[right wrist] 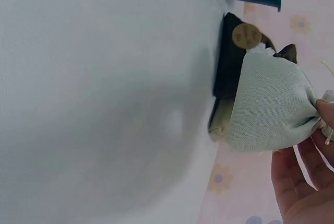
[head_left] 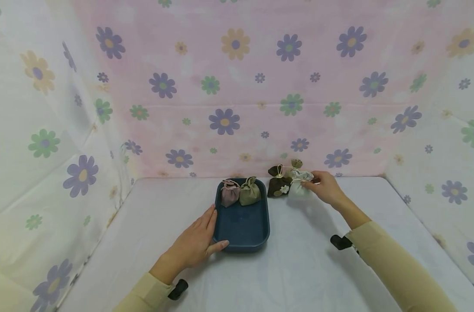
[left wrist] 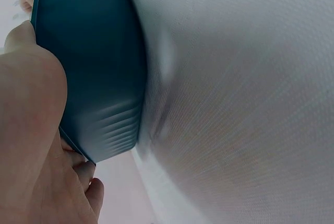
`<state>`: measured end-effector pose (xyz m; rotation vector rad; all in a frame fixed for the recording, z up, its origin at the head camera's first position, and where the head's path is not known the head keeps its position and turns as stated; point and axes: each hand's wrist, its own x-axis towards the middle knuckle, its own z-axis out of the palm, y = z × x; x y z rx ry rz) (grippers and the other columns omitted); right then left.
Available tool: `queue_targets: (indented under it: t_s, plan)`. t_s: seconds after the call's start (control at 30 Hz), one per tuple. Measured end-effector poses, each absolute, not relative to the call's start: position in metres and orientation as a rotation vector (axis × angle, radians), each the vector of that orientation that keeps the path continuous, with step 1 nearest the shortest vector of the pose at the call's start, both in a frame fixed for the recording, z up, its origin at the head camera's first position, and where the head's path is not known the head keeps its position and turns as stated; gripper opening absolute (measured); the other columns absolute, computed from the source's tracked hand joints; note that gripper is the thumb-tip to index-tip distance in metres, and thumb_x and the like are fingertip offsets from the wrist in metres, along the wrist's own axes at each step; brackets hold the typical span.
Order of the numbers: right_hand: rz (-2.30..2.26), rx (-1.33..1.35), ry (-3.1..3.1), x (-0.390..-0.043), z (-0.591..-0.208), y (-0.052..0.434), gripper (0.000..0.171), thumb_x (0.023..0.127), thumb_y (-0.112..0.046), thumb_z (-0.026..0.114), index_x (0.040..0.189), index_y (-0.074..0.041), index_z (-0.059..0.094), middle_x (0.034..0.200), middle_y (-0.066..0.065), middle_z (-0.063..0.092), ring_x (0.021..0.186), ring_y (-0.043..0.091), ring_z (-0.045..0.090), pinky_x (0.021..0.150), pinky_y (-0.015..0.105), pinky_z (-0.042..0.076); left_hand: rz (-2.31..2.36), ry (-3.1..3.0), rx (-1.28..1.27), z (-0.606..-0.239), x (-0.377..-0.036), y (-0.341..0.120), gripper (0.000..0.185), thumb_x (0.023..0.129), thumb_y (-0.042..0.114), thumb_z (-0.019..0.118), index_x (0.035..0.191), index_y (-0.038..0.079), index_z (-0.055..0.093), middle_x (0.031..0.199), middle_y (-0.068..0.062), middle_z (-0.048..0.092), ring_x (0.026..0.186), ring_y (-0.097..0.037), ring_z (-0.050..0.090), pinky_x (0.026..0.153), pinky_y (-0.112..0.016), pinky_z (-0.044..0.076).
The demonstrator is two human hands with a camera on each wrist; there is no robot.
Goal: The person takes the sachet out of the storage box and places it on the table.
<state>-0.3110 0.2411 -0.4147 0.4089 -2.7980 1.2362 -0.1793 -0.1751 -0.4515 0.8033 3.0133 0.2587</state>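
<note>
My right hand pinches a pale grey-green drawstring pouch at its gathered neck. In the right wrist view the pouch hangs above the table, its lower part overlapping a dark brown pouch with a round tag and a small white flower. A beige-olive pouch shows behind it. My left hand rests along the left side of a dark blue tray, fingers straight along the edge and thumb at the near left corner. Inside the tray's far end stand a mauve pouch and an olive pouch.
A white cloth covers the table. Behind it hangs a pink flowered curtain, and white flowered sheets enclose both sides. The pouch group stands just right of the tray's far end, close to the curtain.
</note>
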Motion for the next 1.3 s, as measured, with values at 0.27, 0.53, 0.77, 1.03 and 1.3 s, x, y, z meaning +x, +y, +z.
queue_targets:
  t_s: [0.27, 0.53, 0.77, 1.03, 1.3]
  plan:
    - [1.197, 0.384, -2.807, -0.323, -0.434, 0.247, 0.026, 0.098, -0.014, 0.07, 0.112, 0.008, 0.069, 0.108, 0.024, 0.07, 0.106, 0.04, 0.064, 0.075, 0.035, 0.054, 0.226, 3.013, 0.801, -0.454, -0.181, -0.174, 0.102, 0.1, 0.073, 0.036, 0.159, -0.008, 0.021, 0.169, -0.023, 0.008, 0.156, -0.034, 0.019, 0.123, -0.048, 0.027]
    - [1.207, 0.311, -2.903, -0.325, -0.445, 0.25, 0.042, 0.102, -0.022, 0.064, 0.13, 0.008, 0.059, 0.121, 0.027, 0.065, 0.114, 0.043, 0.061, 0.083, 0.045, 0.057, 0.262, 3.009, 0.801, -0.454, -0.181, -0.173, 0.1, 0.101, 0.071, 0.038, 0.16, -0.008, 0.018, 0.17, -0.023, 0.006, 0.156, -0.034, 0.018, 0.123, -0.049, 0.027]
    - [1.214, 0.336, -2.888, -0.32, -0.444, 0.259, 0.052, 0.101, -0.025, 0.067, 0.14, 0.006, 0.052, 0.134, 0.028, 0.059, 0.121, 0.046, 0.058, 0.094, 0.054, 0.055, 0.266, 3.012, 0.792, -0.455, -0.18, -0.173, 0.1, 0.101, 0.069, 0.041, 0.16, -0.008, 0.018, 0.17, -0.024, 0.007, 0.156, -0.035, 0.018, 0.123, -0.049, 0.027]
    - [1.22, 0.359, -2.885, -0.309, -0.44, 0.274, 0.053, 0.1, -0.025, 0.068, 0.14, 0.005, 0.052, 0.137, 0.028, 0.056, 0.123, 0.045, 0.057, 0.097, 0.057, 0.053, 0.269, 3.014, 0.781, -0.456, -0.18, -0.175, 0.101, 0.101, 0.071, 0.038, 0.16, -0.007, 0.016, 0.17, -0.022, 0.005, 0.156, -0.034, 0.018, 0.123, -0.049, 0.027]
    - [1.248, 0.391, -2.842, -0.297, -0.434, 0.278, 0.053, 0.1, -0.024, 0.069, 0.141, 0.006, 0.051, 0.135, 0.027, 0.058, 0.121, 0.044, 0.058, 0.099, 0.058, 0.051, 0.268, 3.023, 0.787, -0.457, -0.18, -0.175, 0.101, 0.1, 0.071, 0.039, 0.16, -0.008, 0.019, 0.17, -0.022, 0.006, 0.156, -0.034, 0.019, 0.122, -0.049, 0.027]
